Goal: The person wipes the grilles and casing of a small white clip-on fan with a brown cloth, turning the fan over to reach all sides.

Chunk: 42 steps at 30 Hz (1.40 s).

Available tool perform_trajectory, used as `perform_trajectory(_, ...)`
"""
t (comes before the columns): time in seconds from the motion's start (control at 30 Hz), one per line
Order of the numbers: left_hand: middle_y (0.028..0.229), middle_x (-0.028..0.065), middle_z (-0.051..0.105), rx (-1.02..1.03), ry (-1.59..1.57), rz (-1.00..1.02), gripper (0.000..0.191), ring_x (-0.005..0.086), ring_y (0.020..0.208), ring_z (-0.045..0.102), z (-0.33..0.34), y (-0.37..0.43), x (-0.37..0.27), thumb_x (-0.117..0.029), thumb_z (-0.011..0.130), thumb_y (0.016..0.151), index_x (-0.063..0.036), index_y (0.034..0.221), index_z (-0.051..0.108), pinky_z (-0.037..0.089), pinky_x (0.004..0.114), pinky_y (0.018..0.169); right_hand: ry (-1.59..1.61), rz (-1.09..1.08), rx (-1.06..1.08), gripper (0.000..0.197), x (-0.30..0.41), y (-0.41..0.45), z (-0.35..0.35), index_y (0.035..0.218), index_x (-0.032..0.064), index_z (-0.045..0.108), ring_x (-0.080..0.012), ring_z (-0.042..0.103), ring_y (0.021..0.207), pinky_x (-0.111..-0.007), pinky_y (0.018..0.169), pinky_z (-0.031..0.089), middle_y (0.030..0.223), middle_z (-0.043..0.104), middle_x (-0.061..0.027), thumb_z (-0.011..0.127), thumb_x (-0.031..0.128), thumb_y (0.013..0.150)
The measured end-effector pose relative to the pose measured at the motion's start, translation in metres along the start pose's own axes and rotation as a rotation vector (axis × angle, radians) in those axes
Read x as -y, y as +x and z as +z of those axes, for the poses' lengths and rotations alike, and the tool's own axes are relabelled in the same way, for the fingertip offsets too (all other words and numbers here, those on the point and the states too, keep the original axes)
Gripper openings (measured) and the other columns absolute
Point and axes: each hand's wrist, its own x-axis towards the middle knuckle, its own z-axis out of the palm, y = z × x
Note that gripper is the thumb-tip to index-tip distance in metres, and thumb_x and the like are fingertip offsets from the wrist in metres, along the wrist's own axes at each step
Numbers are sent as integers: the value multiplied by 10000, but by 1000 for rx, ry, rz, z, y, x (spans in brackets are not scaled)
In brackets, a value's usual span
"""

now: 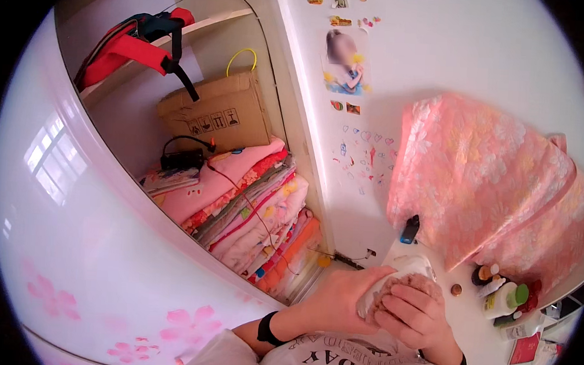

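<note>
In front of my chest, my left hand (358, 297) grips the side of a pale, shiny object (411, 264), possibly a bottle or a pack; its exact kind is unclear. My right hand (410, 315) presses a brownish-pink fluffy cloth (423, 283) against that object, fingers bent over the cloth. The two hands are close together, and the palms are hidden. Just beyond them, a small black and blue item (410, 230) rests on the white tabletop (456, 310), and a small brown round cap (456, 290) lies to the right.
Bottles, one with a green cap (518, 294), stand at the right by a red booklet (525, 348). A pink floral cloth (480, 177) drapes behind them. On the left, an opened cabinet holds folded bedding (255, 215), a cardboard box (216, 111) and a red bag (130, 55), beside its glossy white door (96, 231).
</note>
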Motion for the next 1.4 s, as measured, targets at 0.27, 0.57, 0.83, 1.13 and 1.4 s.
perform_trajectory(0.27,1096,125,649,-25,-201,-248,745,245,988,653,-10,-8,-2,-246,822,647,-34,1288,507,494,344,855,-102,295,-201,198,-31,-16,-5,902,46,611,-314,614,861,-451,739,524,952,626,-110,678,46,716)
perform_trajectory(0.57,1085,160,654,-47,-12,-207,715,280,984,664,-7,-6,-4,-261,808,684,-31,1287,498,517,345,848,194,100,42,279,-11,7,8,1025,35,686,-296,596,1105,-479,900,514,1169,634,-112,610,38,756)
perform_trajectory(0.83,1124,90,643,-213,-476,-351,692,145,1037,618,-14,-16,14,-182,811,706,-13,1299,497,483,289,911,143,250,-51,320,-43,-45,8,987,36,684,-325,604,1081,-475,915,512,1101,648,-113,613,-56,689)
perform_trajectory(1.13,1216,92,587,-135,-485,-362,700,146,1109,573,-13,-12,25,-58,780,727,23,1335,442,459,297,951,179,381,-248,342,-32,-6,-12,992,14,672,-351,618,1040,-478,911,515,1079,649,-157,607,-83,671)
perform_trajectory(1.4,1228,106,588,-301,-782,-299,687,156,1121,576,-11,-17,18,30,732,715,35,1335,437,450,301,980,138,320,-139,310,-14,-26,3,1058,28,682,-347,592,1132,-465,978,480,1166,636,-143,625,-58,766)
